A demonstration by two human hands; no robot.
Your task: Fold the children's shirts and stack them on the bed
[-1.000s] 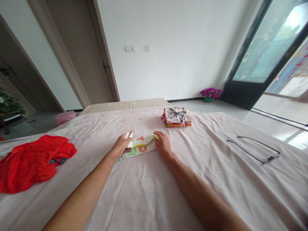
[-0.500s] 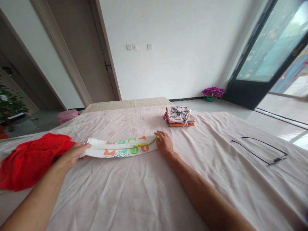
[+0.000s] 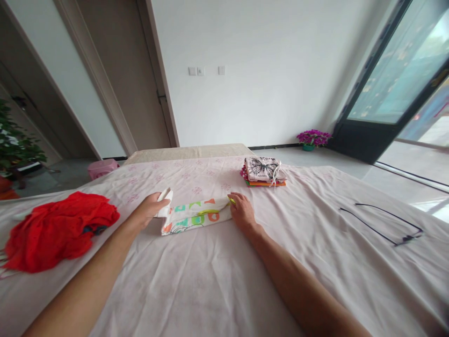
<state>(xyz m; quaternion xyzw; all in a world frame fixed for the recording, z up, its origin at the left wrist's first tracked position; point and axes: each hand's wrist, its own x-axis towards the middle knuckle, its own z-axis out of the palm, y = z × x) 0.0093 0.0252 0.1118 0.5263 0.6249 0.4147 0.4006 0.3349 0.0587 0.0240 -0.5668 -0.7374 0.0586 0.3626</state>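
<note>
A white cloth printed with coloured letters (image 3: 194,215) lies folded into a narrow strip on the pale pink bedsheet (image 3: 217,281). My left hand (image 3: 149,209) grips its left end, which is lifted and doubled over toward the middle. My right hand (image 3: 241,211) rests on the cloth's right end, fingers curled down and pressing it to the sheet.
A stack of folded clothes with a butterfly print on top (image 3: 264,171) sits further back. A crumpled red garment (image 3: 59,229) lies at the left. A thin black wire hanger (image 3: 386,224) lies at the right. Beyond the bed are a pink basin (image 3: 101,167), potted flowers (image 3: 313,139) and a glass door.
My left hand pulled the cloth's left end out long to the left, then brought it back toward the middle, folding the strip shorter. My right hand stayed on the right end.
</note>
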